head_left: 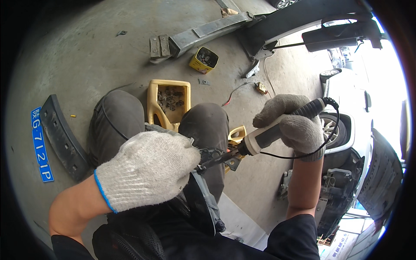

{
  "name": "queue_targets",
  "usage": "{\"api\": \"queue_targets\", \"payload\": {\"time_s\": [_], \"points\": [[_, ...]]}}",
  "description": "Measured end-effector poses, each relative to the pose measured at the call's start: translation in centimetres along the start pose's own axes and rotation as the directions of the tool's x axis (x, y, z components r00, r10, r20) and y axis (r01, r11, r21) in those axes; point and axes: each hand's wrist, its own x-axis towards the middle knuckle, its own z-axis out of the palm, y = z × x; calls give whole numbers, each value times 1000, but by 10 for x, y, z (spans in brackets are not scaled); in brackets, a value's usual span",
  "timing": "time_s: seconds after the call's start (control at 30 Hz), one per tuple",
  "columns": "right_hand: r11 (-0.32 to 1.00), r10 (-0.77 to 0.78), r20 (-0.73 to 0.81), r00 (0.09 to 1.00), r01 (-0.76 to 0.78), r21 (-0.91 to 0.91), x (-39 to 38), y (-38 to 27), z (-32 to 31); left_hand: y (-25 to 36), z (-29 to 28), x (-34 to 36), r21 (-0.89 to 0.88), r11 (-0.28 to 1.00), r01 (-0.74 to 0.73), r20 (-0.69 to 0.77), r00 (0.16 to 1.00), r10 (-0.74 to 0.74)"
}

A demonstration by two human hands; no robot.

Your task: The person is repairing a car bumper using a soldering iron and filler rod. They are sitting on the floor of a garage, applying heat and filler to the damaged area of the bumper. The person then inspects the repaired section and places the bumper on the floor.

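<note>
- While the right hand (299,123) was wrapped around the grip of a corded tool (265,138) right of centre, its narrow metal tip (222,159) slanted down and left, probably a hold chosen to control the angle.
- Near the middle of the frame, the left hand (149,169) was curled closed around the edge of a dark part (201,199) on the lap, apparently to steady it; its fingertips were hidden.
- Knitted gloves covered both hands, presumably as protection.
- Looping below the right wrist, the cord (277,157) hung clear of the tip.
- At upper middle, beside the 2 knees (203,119), a cut-open yellow jug (152,97) held small dark pieces (171,97), likely placed there for easy reach.
- Farther up, 1 yellow tin (200,66) stood on the floor (86,56).
- A curved black strip (65,138) lay at far left, just beside a blue plate (42,145), seemingly out of the way.
</note>
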Motion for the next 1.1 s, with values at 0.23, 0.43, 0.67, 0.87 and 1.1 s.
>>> {"api": "queue_targets", "payload": {"time_s": [0.23,0.43,0.67,0.87,1.1], "points": [[998,-11,-138,990,3,-62,-10,12,0,7,3,-6,-34,998,50,-31,998,-51],[984,113,-97,989,-98,150,-8,15,-1,13,5,-9,3,996,88,-58,994,-88],[977,37,-91,995,-17,211,-10,30,-11,19,11,-10,-27,994,107,-136,985,-110],[993,-88,-4,996,88,72,-3,32,-15,23,9,-8,18,992,123,-115,986,-120],[984,-175,43,984,174,34,2,23,-7,21,6,-6,34,992,124,-78,990,-121]]}}
